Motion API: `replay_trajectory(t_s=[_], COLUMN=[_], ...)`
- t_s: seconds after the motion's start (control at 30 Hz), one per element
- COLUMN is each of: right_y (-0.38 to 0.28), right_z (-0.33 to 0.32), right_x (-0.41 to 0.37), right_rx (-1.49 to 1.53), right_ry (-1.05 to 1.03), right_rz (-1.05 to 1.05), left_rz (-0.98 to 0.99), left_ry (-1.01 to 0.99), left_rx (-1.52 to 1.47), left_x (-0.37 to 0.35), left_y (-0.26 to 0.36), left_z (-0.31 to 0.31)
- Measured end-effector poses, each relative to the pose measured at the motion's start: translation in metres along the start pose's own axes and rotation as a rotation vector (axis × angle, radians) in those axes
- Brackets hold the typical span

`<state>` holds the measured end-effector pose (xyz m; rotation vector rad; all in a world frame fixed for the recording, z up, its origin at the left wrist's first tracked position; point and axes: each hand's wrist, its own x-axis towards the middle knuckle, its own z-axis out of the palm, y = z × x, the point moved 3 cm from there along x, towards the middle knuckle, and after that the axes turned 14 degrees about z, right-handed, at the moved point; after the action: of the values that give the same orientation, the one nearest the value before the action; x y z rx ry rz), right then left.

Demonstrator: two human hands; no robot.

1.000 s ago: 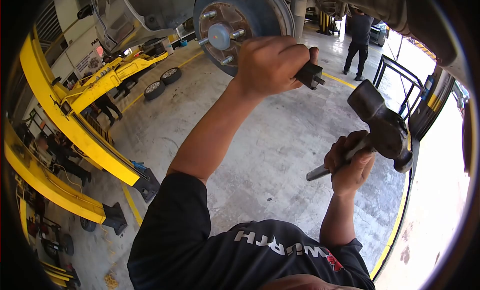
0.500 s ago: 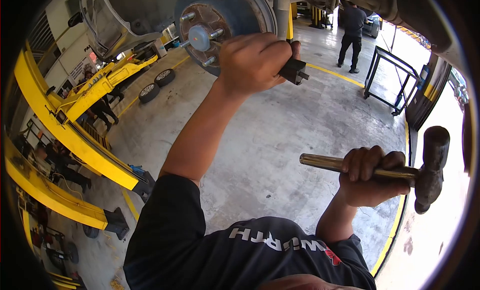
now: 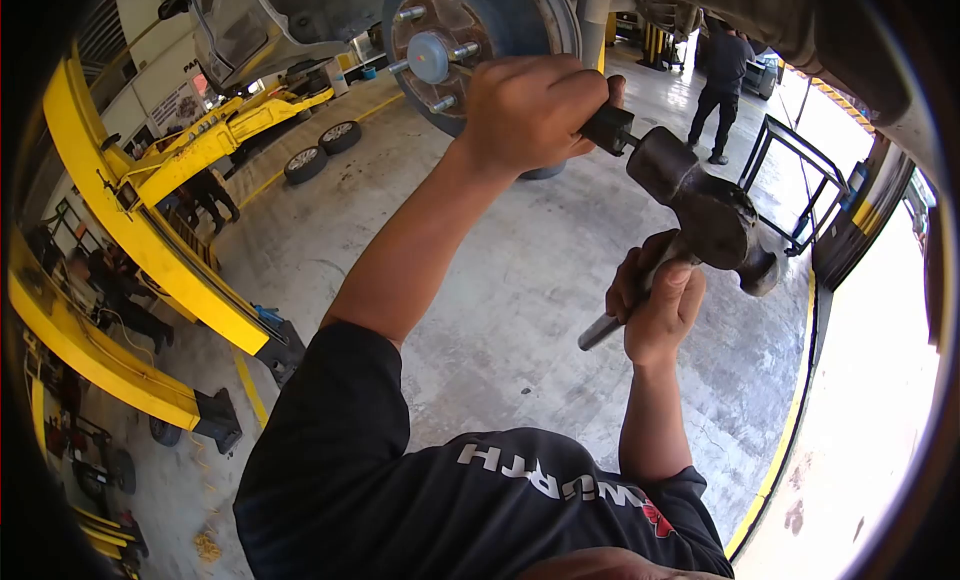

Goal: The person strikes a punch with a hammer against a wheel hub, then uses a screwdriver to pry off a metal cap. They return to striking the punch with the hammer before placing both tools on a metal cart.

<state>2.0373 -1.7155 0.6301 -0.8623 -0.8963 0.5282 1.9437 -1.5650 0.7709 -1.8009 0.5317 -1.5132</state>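
Note:
My left hand [image 3: 530, 115] is closed around a black-handled tool [image 3: 607, 130], whose thin metal shaft shows on the hub side. Just left of that hand is a wheel hub [image 3: 428, 58] with several studs on a rusty, dark brake disc or drum [image 3: 510, 20]. My right hand [image 3: 660, 290] grips the handle of a heavy ball-peen hammer [image 3: 690, 190]. The hammer's flat face is right at the metal end of the black tool; whether they touch I cannot tell.
Yellow lift arms [image 3: 150, 250] stand at the left. Two wheels [image 3: 305, 165] lie on the floor beyond. A person in dark clothes [image 3: 722, 80] stands at the back, near a black metal frame [image 3: 800, 180]. Another person [image 3: 125, 290] is at the far left.
My right hand has swung the hammer up and left, from the right side to the end of the black tool. My left hand keeps its hold beside the hub; the view has shifted slightly.

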Motion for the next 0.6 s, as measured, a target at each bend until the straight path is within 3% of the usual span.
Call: replay_trajectory(t_s=[0.07,0.17,0.23,0.33,0.5,0.6], right_y=[-0.003,-0.020,-0.024,-0.037,0.005,-0.002], right_z=[-0.007,-0.024,-0.043,-0.040,-0.001,-0.015], right_x=[0.000,-0.010,-0.014,-0.022,-0.003,-0.008], right_rx=[-0.020,-0.002,0.392,0.458,-0.010,0.144], right_ry=[-0.045,0.059,-0.131,-0.008,-0.029,-0.029], right_rz=[0.074,-0.081,-0.136,-0.278,0.083,0.075], left_rz=[0.004,0.013,0.008,0.012,0.009,-0.042], left_ry=[-0.001,0.042,0.068,0.083,-0.008,0.054], left_rx=[-0.018,-0.015,-0.009,-0.014,0.009,-0.009], left_x=[-0.001,0.000,-0.001,-0.002,-0.002,0.004], left_y=[0.001,-0.001,0.000,-0.003,-0.003,-0.002], left_z=[0.001,0.002,0.004,0.005,0.012,-0.002])
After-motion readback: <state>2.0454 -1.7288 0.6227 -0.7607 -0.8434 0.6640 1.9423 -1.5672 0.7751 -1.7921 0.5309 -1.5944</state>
